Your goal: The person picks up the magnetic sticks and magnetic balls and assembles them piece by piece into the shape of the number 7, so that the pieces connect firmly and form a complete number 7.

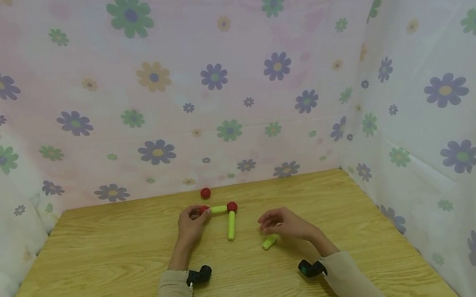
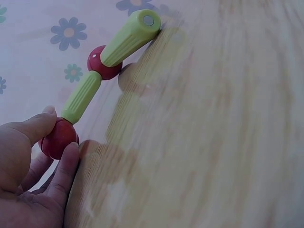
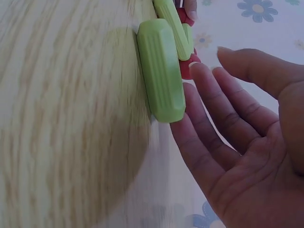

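Note:
My left hand (image 1: 191, 224) pinches a red ball (image 2: 59, 137) between thumb and fingers. A short green rod (image 2: 81, 97) joins that ball to a second red ball (image 1: 232, 207). From the second ball a longer green rod (image 1: 231, 226) runs toward me along the table; its free end shows a round grey metal disc in the left wrist view. My right hand (image 1: 287, 224) is beside a loose green rod (image 3: 161, 71), fingers loosely bent and apart from the thumb, holding nothing. In the head view this hand partly covers the rod.
Another red ball (image 1: 205, 192) lies near the back edge of the wooden table (image 1: 99, 269). Flower-patterned cloth (image 1: 189, 125) hangs behind the table and along both sides. Black wrist cameras are strapped at both sleeves.

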Available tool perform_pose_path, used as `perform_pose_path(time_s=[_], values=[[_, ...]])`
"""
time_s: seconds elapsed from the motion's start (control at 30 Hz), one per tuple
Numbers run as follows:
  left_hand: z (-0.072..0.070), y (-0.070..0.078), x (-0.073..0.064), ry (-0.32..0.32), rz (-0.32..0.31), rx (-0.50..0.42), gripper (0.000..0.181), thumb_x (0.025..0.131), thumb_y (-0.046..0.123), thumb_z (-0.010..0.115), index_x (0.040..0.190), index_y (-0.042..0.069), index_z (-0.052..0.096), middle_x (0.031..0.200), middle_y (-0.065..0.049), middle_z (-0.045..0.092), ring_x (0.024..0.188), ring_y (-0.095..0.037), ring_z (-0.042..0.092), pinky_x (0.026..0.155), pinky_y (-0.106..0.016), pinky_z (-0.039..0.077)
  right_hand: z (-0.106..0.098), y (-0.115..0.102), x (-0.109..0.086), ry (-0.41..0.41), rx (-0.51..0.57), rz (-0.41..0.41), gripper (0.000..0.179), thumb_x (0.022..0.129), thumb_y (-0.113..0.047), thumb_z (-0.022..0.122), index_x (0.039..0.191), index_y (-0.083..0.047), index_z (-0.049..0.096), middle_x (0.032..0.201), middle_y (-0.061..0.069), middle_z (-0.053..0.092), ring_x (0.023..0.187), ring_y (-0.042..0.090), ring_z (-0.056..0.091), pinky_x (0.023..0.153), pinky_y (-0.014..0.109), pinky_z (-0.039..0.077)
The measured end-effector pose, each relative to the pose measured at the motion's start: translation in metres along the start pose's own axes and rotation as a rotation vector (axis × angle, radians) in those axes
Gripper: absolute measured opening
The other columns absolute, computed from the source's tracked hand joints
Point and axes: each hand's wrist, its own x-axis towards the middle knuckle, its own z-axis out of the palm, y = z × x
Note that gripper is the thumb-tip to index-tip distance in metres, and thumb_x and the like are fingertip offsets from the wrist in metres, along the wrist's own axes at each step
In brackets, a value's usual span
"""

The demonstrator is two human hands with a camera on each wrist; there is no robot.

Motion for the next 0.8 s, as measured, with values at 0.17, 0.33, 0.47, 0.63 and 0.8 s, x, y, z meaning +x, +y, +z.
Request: perform_pose_path(time_s=[0.17, 0.33, 0.47, 0.63, 0.8], values=[[-0.001, -0.001, 0.001, -0.003, -0.008, -0.014, 0.034, 0.098, 0.021, 0.074, 0.123, -0.001, 0.066, 0.109, -0.017, 0.065, 0.097, -0.025, 0.060, 0.079, -0.029, 0.048, 0.000, 0.000, -0.004, -0.047, -0.030, -0.007, 0.032, 0.098, -0.003, 0.069, 0.128, 0.006, 0.065, 0.118, 0.021, 0.072, 0.106, 0.025, 0.069, 0.089, 0.026, 0.056], [-0.001, -0.001, 0.000, -0.004, -0.016, -0.019, 0.035, 0.097, 0.021, 0.075, 0.123, 0.000, 0.067, 0.110, -0.017, 0.066, 0.097, -0.025, 0.061, 0.080, -0.030, 0.048, 0.000, -0.002, -0.008, -0.071, -0.066, 0.000, 0.036, 0.093, -0.001, 0.074, 0.128, 0.005, 0.066, 0.118, 0.020, 0.072, 0.108, 0.029, 0.069, 0.089, 0.026, 0.056], [0.001, 0.000, 0.000, -0.004, -0.014, -0.008, 0.035, 0.097, 0.021, 0.075, 0.123, 0.000, 0.067, 0.111, -0.018, 0.067, 0.099, -0.026, 0.061, 0.080, -0.030, 0.048, 0.000, -0.003, -0.010, -0.074, -0.080, 0.010, 0.039, 0.090, 0.000, 0.075, 0.128, 0.004, 0.065, 0.119, 0.019, 0.072, 0.109, 0.031, 0.069, 0.089, 0.026, 0.056], [0.000, 0.000, 0.000, 0.002, -0.017, -0.009, 0.035, 0.096, 0.022, 0.076, 0.122, 0.001, 0.068, 0.111, -0.017, 0.067, 0.099, -0.026, 0.061, 0.080, -0.030, 0.048, 0.001, -0.002, -0.011, -0.074, -0.104, 0.015, 0.039, 0.090, 0.001, 0.075, 0.127, 0.004, 0.066, 0.116, 0.017, 0.072, 0.105, 0.025, 0.068, 0.086, 0.024, 0.056], [-0.001, 0.001, 0.000, -0.001, -0.010, -0.013, 0.033, 0.097, 0.021, 0.075, 0.121, 0.000, 0.068, 0.110, -0.018, 0.066, 0.098, -0.027, 0.061, 0.080, -0.031, 0.048, 0.003, -0.003, -0.010, -0.056, -0.125, 0.018, 0.037, 0.090, -0.002, 0.077, 0.125, 0.003, 0.067, 0.113, 0.014, 0.072, 0.098, 0.019, 0.067, 0.083, 0.022, 0.055]])
